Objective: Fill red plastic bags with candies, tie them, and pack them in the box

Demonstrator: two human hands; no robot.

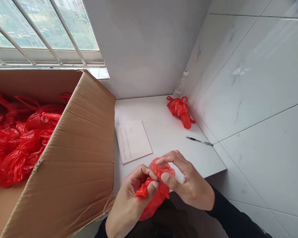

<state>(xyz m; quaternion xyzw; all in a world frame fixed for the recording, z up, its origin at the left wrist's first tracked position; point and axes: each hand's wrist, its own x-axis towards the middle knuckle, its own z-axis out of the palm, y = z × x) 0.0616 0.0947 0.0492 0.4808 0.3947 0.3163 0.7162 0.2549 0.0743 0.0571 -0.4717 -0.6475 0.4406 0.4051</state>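
Note:
Low at the table's front edge hangs a thin red plastic bag (154, 205). My left hand (136, 195) is closed on its bunched-up neck, with a crumpled end sticking out between thumb and fingers. My right hand (186, 181) is beside the bag's upper part, thumb and fingers apart in a loose curve. Its fingertips are over or against the plastic; whether they touch it I cannot tell. What the bag contains is hidden.
On the white table (154, 112) are printed sheets (135, 142), a pen (199, 141), a knotted red bag (180, 110) and a clear bottle (180, 86) in the corner. A large cardboard box (74, 148) with several red bags (22, 138) stands at left. Tiled wall (263, 86) bounds the right.

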